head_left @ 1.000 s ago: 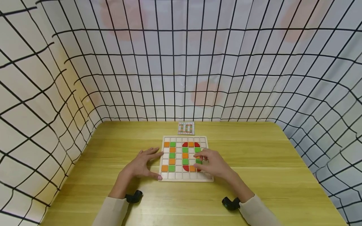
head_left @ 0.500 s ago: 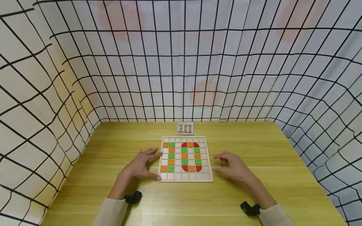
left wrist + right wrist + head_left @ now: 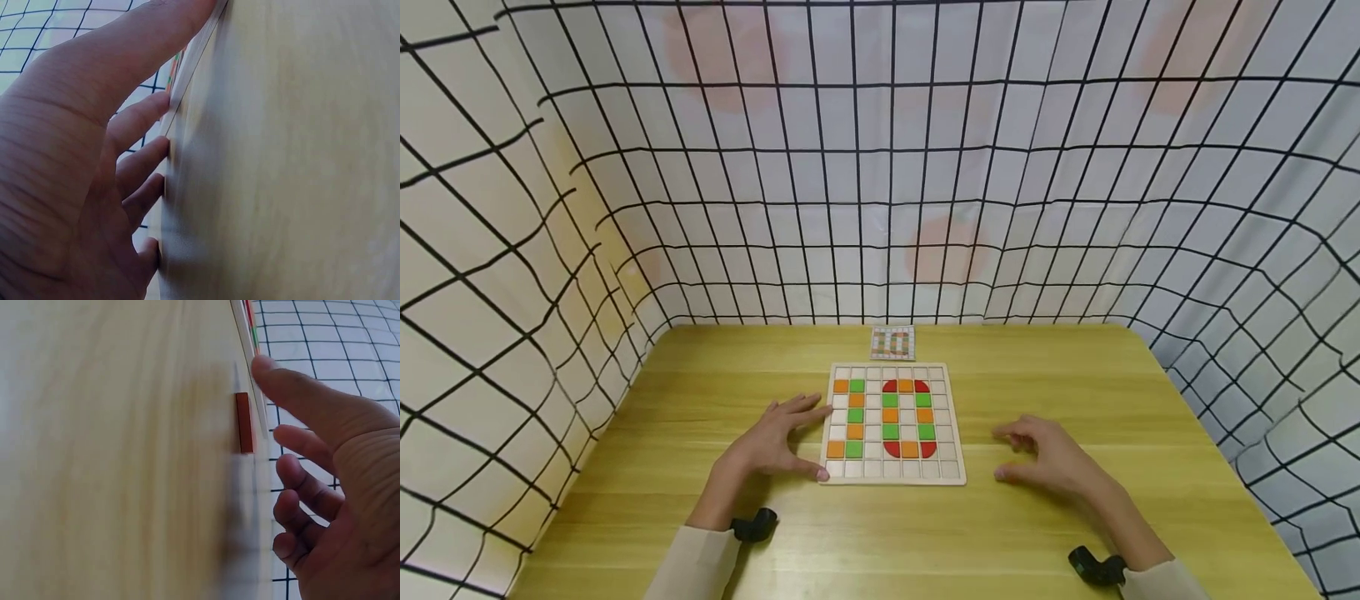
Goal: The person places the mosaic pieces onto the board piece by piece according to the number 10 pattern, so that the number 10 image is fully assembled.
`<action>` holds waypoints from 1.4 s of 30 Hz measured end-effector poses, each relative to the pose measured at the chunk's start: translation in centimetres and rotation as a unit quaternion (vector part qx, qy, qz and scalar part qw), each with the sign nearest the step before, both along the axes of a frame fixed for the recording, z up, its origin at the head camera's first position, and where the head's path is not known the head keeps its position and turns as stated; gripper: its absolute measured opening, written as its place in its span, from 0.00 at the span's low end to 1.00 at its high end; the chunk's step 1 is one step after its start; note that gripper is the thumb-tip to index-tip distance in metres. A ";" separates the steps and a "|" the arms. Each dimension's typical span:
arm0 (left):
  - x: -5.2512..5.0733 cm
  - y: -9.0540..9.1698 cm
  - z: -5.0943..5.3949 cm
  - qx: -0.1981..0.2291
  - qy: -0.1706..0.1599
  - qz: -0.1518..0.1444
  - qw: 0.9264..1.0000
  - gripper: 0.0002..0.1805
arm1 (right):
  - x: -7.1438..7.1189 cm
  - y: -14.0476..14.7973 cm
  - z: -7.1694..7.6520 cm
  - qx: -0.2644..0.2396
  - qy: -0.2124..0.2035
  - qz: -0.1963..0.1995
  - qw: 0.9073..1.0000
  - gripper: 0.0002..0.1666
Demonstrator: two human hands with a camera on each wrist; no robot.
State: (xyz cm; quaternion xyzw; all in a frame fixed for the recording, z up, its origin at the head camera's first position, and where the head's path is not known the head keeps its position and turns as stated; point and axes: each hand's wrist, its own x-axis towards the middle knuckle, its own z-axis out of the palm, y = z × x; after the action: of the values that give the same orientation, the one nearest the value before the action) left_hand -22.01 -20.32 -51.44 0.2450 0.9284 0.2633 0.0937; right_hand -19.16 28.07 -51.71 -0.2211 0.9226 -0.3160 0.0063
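A pale square board [image 3: 880, 471] with a grid of cells lies mid-table. On its left, orange and green tiles [image 3: 855, 416] form a figure like a 1. To the right, orange and green tiles with rounded red corner pieces [image 3: 928, 450] form a 0. My left hand [image 3: 772, 439] rests at the board's left side, thumb and a finger touching its edge, fingers spread. Right of the board, my right hand [image 3: 1051, 454] is apart from it, fingers loosely bent and holding nothing. The right wrist view shows a small reddish-brown block [image 3: 244, 422] near the fingers; the head view does not show it.
A small card [image 3: 892, 343] with a similar coloured grid pattern stands or lies just behind the board. The wooden table [image 3: 737, 358] is enclosed by a white cloth [image 3: 820, 183] with black grid lines at the back and both sides.
My right hand has left the tiles on the board's right part and moved right, off the board onto the table side. The left hand stays at the board's edge.
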 end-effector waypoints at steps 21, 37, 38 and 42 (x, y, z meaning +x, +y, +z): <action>0.0 0.1 -0.2 -0.002 0.004 -0.003 1.000 0.60 | 1.1 2.5 -0.7 -0.019 -0.038 0.046 0.998 0.25; 0.0 0.1 -0.2 0.001 -0.003 0.000 1.000 0.60 | 1.0 1.5 -1.0 -0.031 -0.006 0.023 0.999 0.15; 0.0 0.1 -0.2 0.001 -0.003 0.001 1.000 0.60 | 1.0 1.4 -1.0 -0.031 -0.009 0.017 0.999 0.15; 0.0 0.1 -0.2 -0.001 -0.002 0.000 1.000 0.60 | 0.7 0.8 -0.6 -0.025 -0.020 -0.004 0.999 0.16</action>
State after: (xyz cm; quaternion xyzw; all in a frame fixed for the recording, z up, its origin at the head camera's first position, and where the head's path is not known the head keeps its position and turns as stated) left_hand -22.00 -20.22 -51.62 0.2439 0.9285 0.2629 0.0960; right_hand -18.47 28.90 -52.29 -0.2109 0.9149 -0.3437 0.0179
